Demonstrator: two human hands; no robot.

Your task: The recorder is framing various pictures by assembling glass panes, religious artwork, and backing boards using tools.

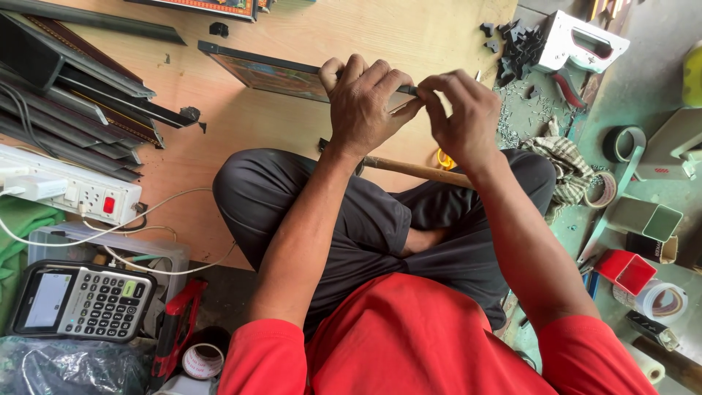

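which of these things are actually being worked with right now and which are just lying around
In use: left hand and right hand pinching a thin dark tool; framed picture beneath.

Lying about: calculator, power strip, staple gun, tape roll, wooden handle.

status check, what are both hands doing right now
Left hand and right hand both pinch a thin dark tool. Framed picture lies beyond them. Wooden handle rests across the lap.

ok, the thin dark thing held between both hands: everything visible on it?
The thin dark piece is a slim, stick-like object, black or dark grey; its material cannot be told. Only a short stretch shows, lying roughly level between the left hand and the right hand. Left fingers wrap over one end, right fingertips pinch the other. It is held above the lap, in front of the framed picture.
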